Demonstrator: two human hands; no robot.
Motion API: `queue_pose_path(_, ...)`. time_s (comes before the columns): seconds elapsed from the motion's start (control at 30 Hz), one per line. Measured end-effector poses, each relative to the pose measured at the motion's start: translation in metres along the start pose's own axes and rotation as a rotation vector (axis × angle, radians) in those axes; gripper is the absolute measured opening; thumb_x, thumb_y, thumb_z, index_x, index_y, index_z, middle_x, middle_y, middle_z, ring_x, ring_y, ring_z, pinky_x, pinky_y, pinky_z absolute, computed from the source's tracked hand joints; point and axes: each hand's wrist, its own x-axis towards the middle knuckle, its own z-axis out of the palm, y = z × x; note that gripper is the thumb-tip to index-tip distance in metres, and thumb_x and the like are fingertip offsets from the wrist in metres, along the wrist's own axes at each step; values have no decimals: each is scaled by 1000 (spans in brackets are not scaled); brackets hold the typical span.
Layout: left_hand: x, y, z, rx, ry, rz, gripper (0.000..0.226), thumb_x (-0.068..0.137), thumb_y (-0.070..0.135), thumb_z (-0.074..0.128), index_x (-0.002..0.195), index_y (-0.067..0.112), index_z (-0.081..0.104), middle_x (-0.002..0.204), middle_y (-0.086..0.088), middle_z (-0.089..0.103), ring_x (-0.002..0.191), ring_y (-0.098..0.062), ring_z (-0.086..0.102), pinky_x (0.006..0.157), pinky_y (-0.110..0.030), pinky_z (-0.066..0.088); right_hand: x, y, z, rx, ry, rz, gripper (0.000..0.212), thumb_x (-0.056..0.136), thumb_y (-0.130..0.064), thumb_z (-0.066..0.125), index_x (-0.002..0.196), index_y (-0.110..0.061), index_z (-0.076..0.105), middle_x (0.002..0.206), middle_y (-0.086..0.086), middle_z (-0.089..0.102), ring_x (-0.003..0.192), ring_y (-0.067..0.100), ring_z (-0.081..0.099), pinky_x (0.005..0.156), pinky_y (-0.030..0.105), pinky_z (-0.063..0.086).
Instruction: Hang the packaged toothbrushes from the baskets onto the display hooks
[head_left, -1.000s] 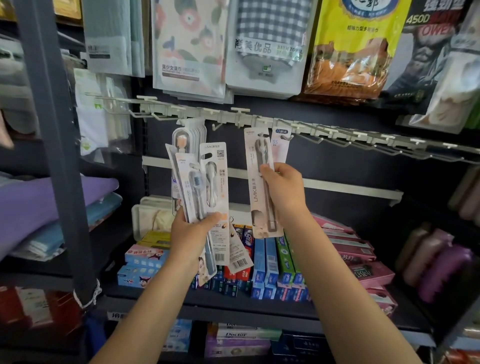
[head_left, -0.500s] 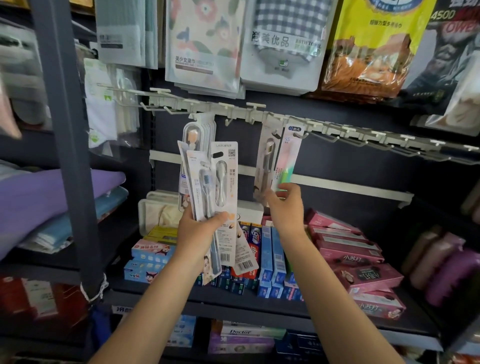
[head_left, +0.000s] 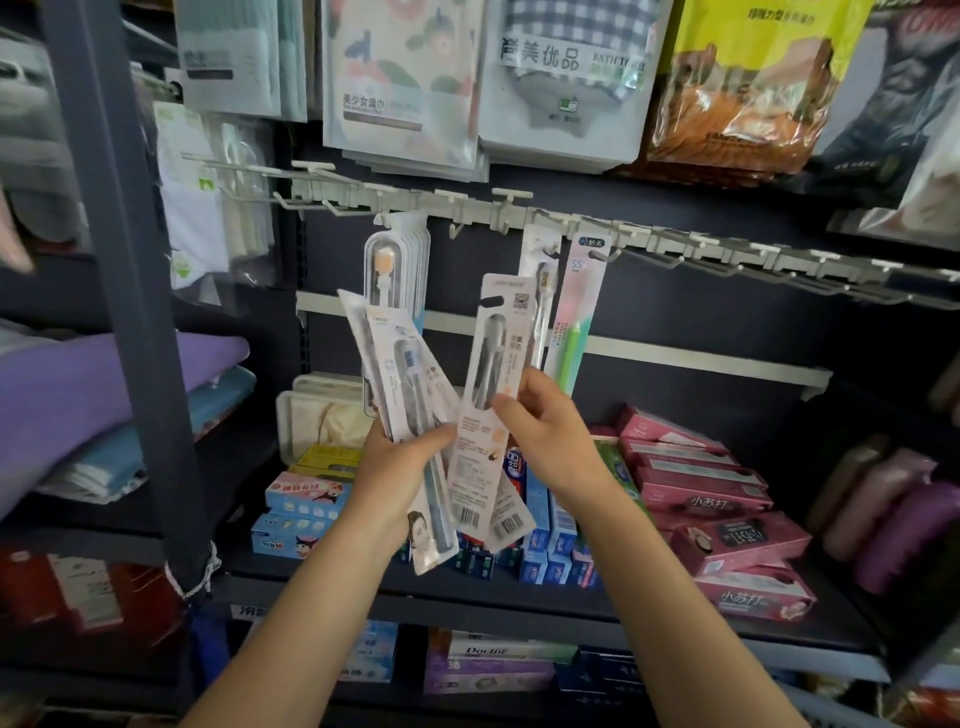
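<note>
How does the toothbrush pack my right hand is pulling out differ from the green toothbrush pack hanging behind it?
The pack in the right hand grip, a grey toothbrush pack, is off the hooks and tilted; the green toothbrush pack hangs from a display hook. The first holds a grey brush, the second a green one. Both are long, slim carded packs.

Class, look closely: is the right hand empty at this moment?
No. The right hand pinches a packaged toothbrush, drawing it from the bunch that the left hand grips.

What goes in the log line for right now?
step: picking next pack | left hand: holds toothbrush packs | right hand: pinches one pack | hooks: mostly bare
</note>
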Motion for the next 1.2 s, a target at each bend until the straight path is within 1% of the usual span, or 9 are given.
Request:
queue_pose_path(0.13, 0, -1, -1, -31, 67, -14, 32, 89, -1, 70, 113, 20, 66, 102, 1, 75, 88, -11, 72, 67, -24, 53, -2, -2, -5, 103, 8, 20, 22, 97, -5, 49, 107, 14, 53, 106, 13, 75, 96, 12, 73, 91, 41, 56)
queue_pose_path(0.23, 0, -1, 0, -25, 65, -7, 33, 89, -1, 70, 112, 22, 64, 104, 3, 73, 88, -8, 70, 66, -22, 51, -1, -2, -11, 172, 30, 29, 11, 98, -2, 51, 90, 7, 53, 89, 17, 70, 78, 16, 72, 77, 34, 60)
queue_pose_path(0.33, 0, 0, 1, -14, 27, 7, 31, 88, 4, 73, 111, 24, 66, 104, 3, 75, 92, -12, 72, 80, -32, 56, 1, -2, -13, 144, 35, 18, 32, 97, -20, 66, 75, -10, 44, 73, 13, 46, 58, 17, 50, 60, 29, 50)
queue_pose_path(0.43, -2, 3, 2, -9, -3, 27, 36, 87, 9, 76, 117, 25, 66, 103, 7, 77, 93, -13, 74, 85, -38, 57, 3, 0, -12, 140, 3, 73, 23, 98, -26, 65, 78, -15, 59, 82, 9, 66, 72, 24, 67, 69, 35, 57)
queue_pose_path(0.53, -4, 7, 2, -27, -7, 52, 36, 88, 9, 75, 118, 25, 66, 99, 10, 78, 87, -7, 74, 78, -32, 57, 5, 1, -10, 140, -17, 58, 27, 98, -4, 55, 97, -26, 70, 108, 4, 71, 98, 25, 71, 79, 34, 60)
queue_pose_path(0.6, -4, 9, 1, -35, 10, 67, 34, 88, 9, 75, 116, 27, 65, 97, 11, 77, 83, -4, 74, 73, -26, 55, 5, 0, -10, 157, -28, 24, 40, 98, 2, 56, 122, -30, 60, 113, 5, 70, 99, 24, 72, 78, 34, 62)
queue_pose_path(0.7, -5, 12, 0, -61, 60, 76, 32, 89, 9, 75, 108, 30, 62, 95, 14, 72, 81, -2, 70, 66, -21, 52, 10, -6, -10, 239, 42, 47, 54, 95, -1, 65, 137, -30, 48, 106, 6, 75, 91, 22, 75, 79, 41, 63)
queue_pose_path(0.83, -3, 15, -4, -49, 79, 75, 33, 90, 8, 73, 116, 25, 64, 103, 9, 73, 91, -6, 70, 70, -23, 53, 24, -17, -9, 153, 191, 44, 31, 94, -10, 70, 123, -19, 66, 96, -1, 77, 86, 17, 75, 82, 43, 63)
queue_pose_path(1.2, 0, 15, -12, -38, 100, 93, 35, 90, 6, 72, 117, 28, 64, 105, 10, 73, 92, -6, 70, 71, -24, 52, 35, -22, 2, 188, 346, -15, 22, 95, -13, 68, 115, -21, 63, 100, 1, 74, 92, 20, 72, 87, 43, 60)
